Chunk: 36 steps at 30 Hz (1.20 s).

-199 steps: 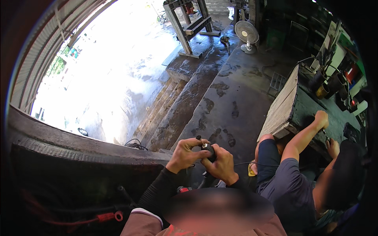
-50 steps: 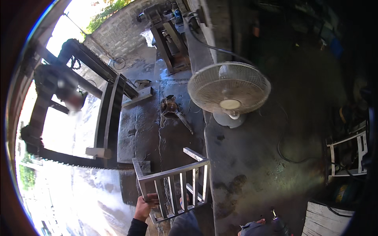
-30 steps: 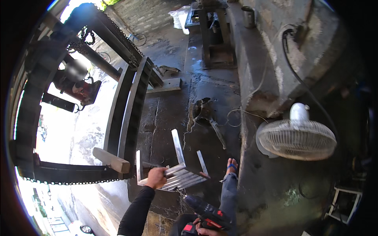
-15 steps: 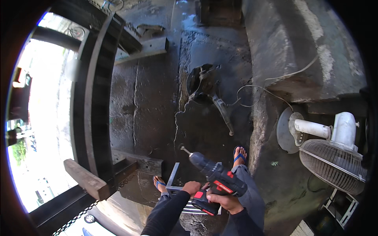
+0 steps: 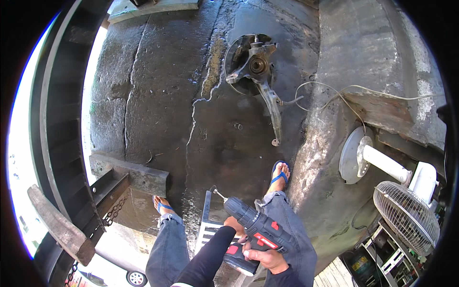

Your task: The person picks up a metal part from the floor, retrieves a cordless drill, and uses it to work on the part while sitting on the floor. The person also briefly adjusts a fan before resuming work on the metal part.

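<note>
My right hand (image 5: 270, 259) is closed around the grip of a black and red cordless drill (image 5: 260, 227), just above its battery. A slim metal bit with a wider tip (image 5: 217, 193) sticks out of the chuck toward the upper left. My left hand (image 5: 233, 224) is close against the drill's underside; its fingers are mostly hidden behind the drill, so whether it grips anything does not show. Under the drill stands a light metal frame with slats (image 5: 206, 215) between my legs. The bit's tip is near the frame's upper end; I cannot tell whether they touch.
A greasy metal car part with a round disc and long arm (image 5: 258, 67) lies ahead on the dark floor. To the right, a white fan (image 5: 406, 210) lies tipped over, its cord (image 5: 330, 103) looping across the floor. Steel beams (image 5: 57, 119) and a wooden block (image 5: 62, 222) line the left.
The view has shifted, so the car part sits higher in the picture and shows more clearly. The drill stays in my right hand, still pointing to the upper left.
</note>
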Tool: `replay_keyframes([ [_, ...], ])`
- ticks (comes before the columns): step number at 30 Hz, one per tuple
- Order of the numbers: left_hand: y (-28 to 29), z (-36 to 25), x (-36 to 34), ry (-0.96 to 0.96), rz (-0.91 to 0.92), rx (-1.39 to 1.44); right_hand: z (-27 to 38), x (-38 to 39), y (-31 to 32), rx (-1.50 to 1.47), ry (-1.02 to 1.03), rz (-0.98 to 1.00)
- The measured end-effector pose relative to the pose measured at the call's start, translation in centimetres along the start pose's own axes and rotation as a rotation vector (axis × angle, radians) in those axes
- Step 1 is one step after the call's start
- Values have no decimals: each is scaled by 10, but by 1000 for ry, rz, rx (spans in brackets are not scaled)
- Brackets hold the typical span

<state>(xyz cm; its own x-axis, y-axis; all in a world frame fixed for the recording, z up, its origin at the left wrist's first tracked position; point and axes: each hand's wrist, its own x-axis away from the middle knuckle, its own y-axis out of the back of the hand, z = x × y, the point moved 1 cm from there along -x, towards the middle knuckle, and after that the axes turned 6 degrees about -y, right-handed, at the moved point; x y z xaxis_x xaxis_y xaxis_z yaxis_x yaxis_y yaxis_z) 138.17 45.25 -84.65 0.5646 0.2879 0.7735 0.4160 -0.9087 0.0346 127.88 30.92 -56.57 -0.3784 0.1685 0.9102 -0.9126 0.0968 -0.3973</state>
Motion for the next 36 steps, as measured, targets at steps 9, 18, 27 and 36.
replay_keyframes([
  [9, -37, -99, 125, 256, -783, 170, -68, 52, 8, -244, 149, -28],
  [18, -45, -198, 238, 636, -583, 690, -45, 142, -11, -112, -31, -28],
  [27, 23, -203, 248, 618, -394, 703, 72, 118, 9, 325, 288, -385],
  [36, 331, -209, 188, -110, -1093, 671, 209, -8, 23, 378, 268, -598],
])
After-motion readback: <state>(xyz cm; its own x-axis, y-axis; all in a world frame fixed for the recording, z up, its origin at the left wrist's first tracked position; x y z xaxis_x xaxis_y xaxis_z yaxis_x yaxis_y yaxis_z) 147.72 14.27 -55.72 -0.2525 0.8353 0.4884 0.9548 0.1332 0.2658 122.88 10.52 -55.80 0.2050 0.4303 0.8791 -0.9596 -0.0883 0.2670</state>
